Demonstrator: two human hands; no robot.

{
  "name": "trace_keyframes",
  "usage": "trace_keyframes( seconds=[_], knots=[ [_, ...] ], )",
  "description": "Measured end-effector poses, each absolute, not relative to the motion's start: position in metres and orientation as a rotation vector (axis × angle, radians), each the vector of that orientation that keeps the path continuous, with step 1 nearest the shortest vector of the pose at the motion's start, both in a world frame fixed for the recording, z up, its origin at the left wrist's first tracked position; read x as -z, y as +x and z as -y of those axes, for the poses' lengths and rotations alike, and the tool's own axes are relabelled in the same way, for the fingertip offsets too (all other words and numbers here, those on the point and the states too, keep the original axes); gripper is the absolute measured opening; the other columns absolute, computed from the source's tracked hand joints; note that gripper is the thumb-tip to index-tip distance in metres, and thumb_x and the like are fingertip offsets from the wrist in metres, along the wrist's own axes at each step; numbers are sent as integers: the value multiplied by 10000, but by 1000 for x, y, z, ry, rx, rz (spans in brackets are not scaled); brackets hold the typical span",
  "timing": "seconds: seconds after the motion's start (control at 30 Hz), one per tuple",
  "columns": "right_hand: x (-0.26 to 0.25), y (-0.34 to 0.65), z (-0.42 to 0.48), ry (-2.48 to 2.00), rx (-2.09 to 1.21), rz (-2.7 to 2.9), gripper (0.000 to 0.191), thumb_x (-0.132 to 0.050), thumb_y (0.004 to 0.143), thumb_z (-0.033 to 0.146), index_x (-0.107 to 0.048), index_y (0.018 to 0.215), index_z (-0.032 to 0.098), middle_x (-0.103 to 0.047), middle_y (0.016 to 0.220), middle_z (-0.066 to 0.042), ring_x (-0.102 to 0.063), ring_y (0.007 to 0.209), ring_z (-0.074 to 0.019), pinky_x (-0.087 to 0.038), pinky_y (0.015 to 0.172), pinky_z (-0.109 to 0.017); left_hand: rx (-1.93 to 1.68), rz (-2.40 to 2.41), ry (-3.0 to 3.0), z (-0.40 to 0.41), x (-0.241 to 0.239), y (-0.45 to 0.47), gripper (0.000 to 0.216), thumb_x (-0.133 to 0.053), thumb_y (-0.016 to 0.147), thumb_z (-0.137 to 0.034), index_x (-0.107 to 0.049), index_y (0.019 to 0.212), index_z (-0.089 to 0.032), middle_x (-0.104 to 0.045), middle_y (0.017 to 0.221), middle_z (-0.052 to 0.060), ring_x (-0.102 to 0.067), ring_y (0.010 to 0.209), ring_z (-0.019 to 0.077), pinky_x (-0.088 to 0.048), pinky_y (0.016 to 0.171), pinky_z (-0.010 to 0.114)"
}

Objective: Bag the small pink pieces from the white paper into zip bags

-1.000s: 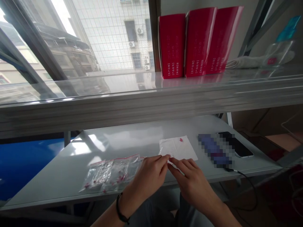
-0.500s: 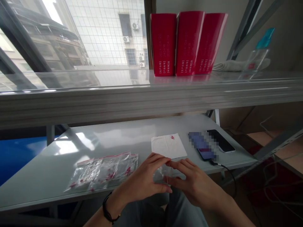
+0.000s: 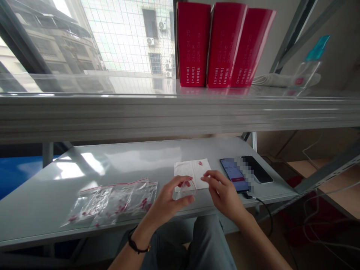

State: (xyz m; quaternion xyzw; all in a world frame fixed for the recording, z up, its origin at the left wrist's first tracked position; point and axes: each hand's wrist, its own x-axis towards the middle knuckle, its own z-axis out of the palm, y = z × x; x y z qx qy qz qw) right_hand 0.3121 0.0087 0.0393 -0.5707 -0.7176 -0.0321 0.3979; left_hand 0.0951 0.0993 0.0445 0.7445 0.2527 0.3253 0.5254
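My left hand (image 3: 171,197) holds a small clear zip bag (image 3: 186,189) with a red line along its top, the fingers and thumb curved around it. The bag hangs just in front of a white paper napkin (image 3: 182,168). A few small red pieces (image 3: 200,163) lie near the napkin's far edge. My right hand (image 3: 225,191) is over the napkin's near right corner, apart from the bag, its fingers bent and loosely parted with nothing seen in them. Left of my hands, several clear zip bags (image 3: 112,202) with small red pieces inside lie overlapping on the grey table (image 3: 132,161).
Two phones, a lit one (image 3: 234,174) with a cable (image 3: 264,202) and a dark one (image 3: 257,168), lie to the right. A shelf (image 3: 140,116) crosses above the table, bearing red boxes (image 3: 194,45), a cloth (image 3: 270,79) and a teal-topped spray bottle (image 3: 308,71).
My right hand has let go of the bag and moved away to the right, towards the napkin. My left hand keeps the bag. The view has shifted slightly.
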Motion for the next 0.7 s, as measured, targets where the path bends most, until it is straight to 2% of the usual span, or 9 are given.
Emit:
trace_keyframes(
  seconds=[0.1, 0.17, 0.27, 0.43, 0.53, 0.7],
  knots=[
    [-29, 326, -59, -1876, -9, 1652, 368, -432, 969, 84, -686, 1217, 182, -707, 1224, -118, -662, 1154, -219, -520, 997, -339, -975, -758, 1700, -103, -25, 109, 446, -765, 812, -443, -716, 1192, -216, -700, 1055, 74, -609, 1050, 271, -460, 981, 405],
    [-26, 335, -88, -2026, -47, 1625, 341, -449, 981, 123, -689, 1222, 153, -718, 1192, -134, -678, 1097, -236, -518, 973, -350, -1034, -825, 1694, -104, -17, 114, 433, -748, 821, -450, -716, 1187, -220, -694, 1026, 60, -603, 1035, 260, -458, 977, 401],
    [-26, 346, -114, -2103, -90, 1675, 305, -519, 974, 190, -708, 1208, 141, -718, 1163, -140, -687, 1033, -236, -508, 925, -333, -1035, -828, 1654, -105, -10, 113, 407, -716, 867, -458, -698, 1210, -239, -690, 1035, 42, -607, 1056, 238, -448, 997, 383],
    [-30, 348, -124, -2173, -173, 1812, 267, -544, 976, 286, -753, 1124, 209, -717, 1147, -91, -680, 973, -205, -472, 823, -287, -1020, -787, 1536, -105, -3, 109, 426, -696, 896, -456, -662, 1253, -226, -693, 1073, 47, -621, 1064, 223, -456, 974, 358],
    [-31, 345, -126, -2216, -192, 1859, 252, -529, 978, 276, -768, 1042, 229, -714, 1116, -82, -674, 940, -198, -446, 754, -279, -1002, -799, 1595, -101, -6, 109, 427, -722, 872, -438, -686, 1240, -225, -691, 1053, 45, -623, 1019, 221, -472, 937, 350],
    [-27, 346, -132, -2239, -181, 1897, 265, -503, 998, 251, -752, 1077, 210, -718, 1111, -100, -673, 974, -207, -437, 774, -286, -962, -818, 1652, -97, -15, 110, 409, -737, 831, -416, -723, 1189, -219, -684, 1008, 54, -634, 961, 240, -508, 871, 365]
  ],
)
